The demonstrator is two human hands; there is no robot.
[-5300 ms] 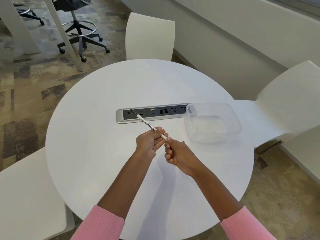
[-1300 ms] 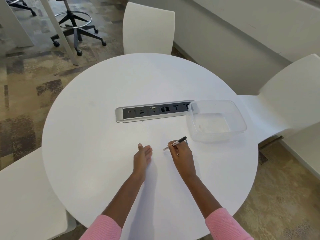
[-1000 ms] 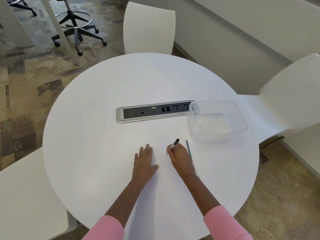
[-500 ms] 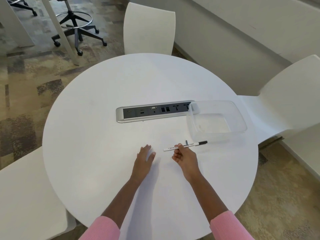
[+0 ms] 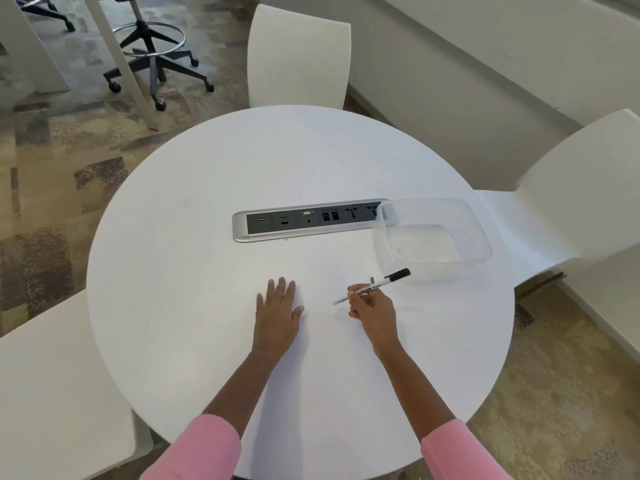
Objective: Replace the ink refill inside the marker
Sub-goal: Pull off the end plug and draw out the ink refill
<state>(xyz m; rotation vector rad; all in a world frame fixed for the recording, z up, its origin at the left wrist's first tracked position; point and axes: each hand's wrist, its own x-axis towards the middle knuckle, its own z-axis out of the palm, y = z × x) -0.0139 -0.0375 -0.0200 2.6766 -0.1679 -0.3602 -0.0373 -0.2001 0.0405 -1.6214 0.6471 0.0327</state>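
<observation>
A slim white marker [image 5: 377, 285] with a black cap is pinched in my right hand [image 5: 372, 308], just above the round white table [image 5: 207, 188]. Its capped end points right, toward the clear container, and its thin bare end points left. A short grey refill [image 5: 372, 279] lies on the table behind the marker, mostly hidden by it and my fingers. My left hand [image 5: 278, 311] rests flat on the table, palm down, fingers spread, holding nothing, a hand's width left of the marker.
A clear plastic container [image 5: 481, 244] stands right of the marker, partly over the grey power and data strip [image 5: 304, 220] set into the table. White chairs stand at the far side [image 5: 298, 53], the right [image 5: 571, 202] and the near left [image 5: 52, 393].
My right hand has turned the marker from upright to lying crosswise with the cap to the right. My left hand has flattened on the table and spread its fingers.
</observation>
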